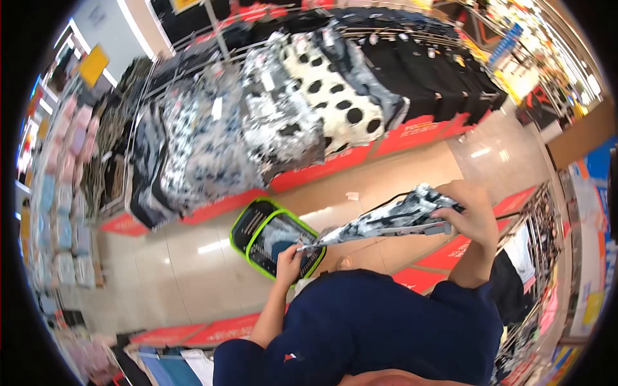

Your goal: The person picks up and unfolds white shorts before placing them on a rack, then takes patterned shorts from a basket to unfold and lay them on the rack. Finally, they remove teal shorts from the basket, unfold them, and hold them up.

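Note:
A grey, white and black patterned garment [386,219] is held stretched between both hands, above my navy shirt [373,321]. My left hand [288,262] pinches its narrow lower end. My right hand [473,215] is closed around its wider end, where a grey hanger bar shows. Behind the garment, a black basket with a bright green rim [248,225] sits on the beige floor, close to my left hand.
A long clothes rack [283,122] of patterned, polka-dot and black garments stands across the aisle on a red base [412,132]. Another rack [528,257] is at my right, and shelves of folded packs [61,212] at the far left. Beige floor tiles [180,276] lie between.

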`<state>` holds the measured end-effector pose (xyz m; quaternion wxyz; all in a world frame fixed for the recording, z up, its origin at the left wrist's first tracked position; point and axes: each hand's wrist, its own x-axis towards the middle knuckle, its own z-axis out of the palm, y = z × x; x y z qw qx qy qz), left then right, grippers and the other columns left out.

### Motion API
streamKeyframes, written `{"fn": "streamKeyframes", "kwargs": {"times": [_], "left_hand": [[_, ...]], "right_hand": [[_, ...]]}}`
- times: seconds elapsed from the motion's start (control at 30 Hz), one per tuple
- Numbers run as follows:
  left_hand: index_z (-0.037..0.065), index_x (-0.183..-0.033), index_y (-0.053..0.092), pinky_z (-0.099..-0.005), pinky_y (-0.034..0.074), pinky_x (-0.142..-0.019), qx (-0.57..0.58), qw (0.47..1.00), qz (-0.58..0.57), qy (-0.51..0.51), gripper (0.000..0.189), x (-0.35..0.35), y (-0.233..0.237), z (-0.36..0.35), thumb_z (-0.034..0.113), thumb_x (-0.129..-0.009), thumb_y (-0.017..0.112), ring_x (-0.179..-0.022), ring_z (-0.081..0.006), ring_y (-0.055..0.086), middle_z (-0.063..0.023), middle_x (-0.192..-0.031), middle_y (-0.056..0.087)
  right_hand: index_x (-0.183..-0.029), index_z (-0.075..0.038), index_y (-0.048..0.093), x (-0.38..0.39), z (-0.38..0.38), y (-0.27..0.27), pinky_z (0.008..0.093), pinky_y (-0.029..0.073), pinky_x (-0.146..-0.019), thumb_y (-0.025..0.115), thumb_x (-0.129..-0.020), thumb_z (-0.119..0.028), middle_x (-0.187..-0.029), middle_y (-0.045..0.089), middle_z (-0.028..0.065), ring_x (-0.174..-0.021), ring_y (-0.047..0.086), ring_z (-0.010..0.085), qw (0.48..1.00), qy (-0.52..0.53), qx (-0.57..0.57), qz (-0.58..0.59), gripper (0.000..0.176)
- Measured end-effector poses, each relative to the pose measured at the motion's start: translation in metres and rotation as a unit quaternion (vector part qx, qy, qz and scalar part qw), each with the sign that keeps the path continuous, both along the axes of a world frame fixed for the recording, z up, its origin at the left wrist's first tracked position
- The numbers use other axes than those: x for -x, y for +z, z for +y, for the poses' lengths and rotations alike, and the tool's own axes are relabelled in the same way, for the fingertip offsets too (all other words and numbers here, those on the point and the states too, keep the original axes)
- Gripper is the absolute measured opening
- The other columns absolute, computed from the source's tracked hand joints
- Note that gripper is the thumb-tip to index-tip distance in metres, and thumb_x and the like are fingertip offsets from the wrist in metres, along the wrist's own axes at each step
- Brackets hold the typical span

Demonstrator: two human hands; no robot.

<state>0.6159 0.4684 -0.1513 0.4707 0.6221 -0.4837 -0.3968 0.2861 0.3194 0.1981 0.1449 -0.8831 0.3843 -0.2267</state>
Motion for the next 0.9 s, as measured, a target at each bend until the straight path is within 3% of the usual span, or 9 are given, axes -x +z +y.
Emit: {"fn": "streamKeyframes", "kwargs": {"times": [0.07, 0.23, 0.37, 0.63, 0.73, 0.9], "left_hand": [[-0.003, -0.093, 0.064, -0.0272, 0.048, -0.066, 0.012, 1.000, 0.023, -0.001, 0.011, 0.023, -0.009, -0.006, 0.005, -0.090, 0.057, -0.070, -0.0104, 0.061, -0.0117, -0.074, 0.066], [-0.002, -0.094, 0.066, -0.0252, 0.047, -0.063, -0.017, 0.998, 0.012, -0.061, 0.011, 0.079, -0.013, -0.024, 0.004, -0.089, 0.058, -0.068, -0.0079, 0.057, -0.0071, -0.072, 0.065], [0.000, -0.099, 0.067, -0.0292, 0.050, -0.068, -0.045, 0.994, -0.044, -0.093, 0.016, 0.113, -0.008, -0.031, 0.008, -0.088, 0.060, -0.073, -0.0195, 0.067, -0.0161, -0.081, 0.069], [0.001, -0.102, 0.066, -0.0290, 0.049, -0.067, -0.117, 0.982, -0.062, -0.134, 0.018, 0.146, 0.040, -0.033, 0.011, -0.090, 0.059, -0.071, -0.0169, 0.065, -0.0140, -0.078, 0.067], [0.000, -0.102, 0.066, -0.0290, 0.049, -0.067, -0.059, 0.984, -0.082, -0.144, 0.018, 0.145, 0.028, -0.033, 0.012, -0.090, 0.059, -0.071, -0.0166, 0.065, -0.0137, -0.078, 0.067], [0.000, -0.103, 0.066, -0.0300, 0.050, -0.071, -0.067, 0.985, -0.063, -0.144, 0.018, 0.141, 0.023, -0.017, 0.008, -0.088, 0.060, -0.077, -0.0196, 0.067, -0.0151, -0.086, 0.070]], "right_hand": [[-0.090, -0.004, 0.067, 0.033, -0.001, -0.006, 0.0351, 0.048, -0.061, 0.080, -0.065, -0.020, -0.075, 0.064, 0.0100, -0.068, 0.062, 0.0277, 1.000, -0.001, 0.001, -0.011, 0.033], [-0.092, -0.005, 0.067, 0.097, -0.004, -0.017, 0.0359, 0.048, -0.061, 0.080, -0.067, -0.022, -0.073, 0.064, 0.0099, -0.069, 0.063, 0.0278, 1.000, -0.016, -0.002, -0.011, 0.033], [-0.092, -0.006, 0.068, 0.138, -0.007, -0.024, 0.0357, 0.048, -0.062, 0.079, -0.068, -0.024, -0.074, 0.065, 0.0095, -0.069, 0.063, 0.0267, 0.999, -0.028, -0.015, -0.022, 0.032], [-0.090, -0.008, 0.069, 0.178, -0.004, -0.030, 0.0354, 0.048, -0.062, 0.078, -0.070, -0.026, -0.073, 0.064, 0.0088, -0.068, 0.062, 0.0259, 0.997, -0.021, -0.036, -0.065, 0.028], [-0.090, -0.008, 0.069, 0.182, -0.003, -0.039, 0.0354, 0.047, -0.061, 0.078, -0.070, -0.026, -0.072, 0.064, 0.0087, -0.068, 0.062, 0.0256, 0.996, -0.013, -0.043, -0.071, 0.028], [-0.090, -0.007, 0.069, 0.175, -0.002, -0.046, 0.0352, 0.047, -0.061, 0.078, -0.070, -0.026, -0.073, 0.064, 0.0086, -0.067, 0.062, 0.0252, 0.997, 0.003, -0.043, -0.070, 0.028]]}}
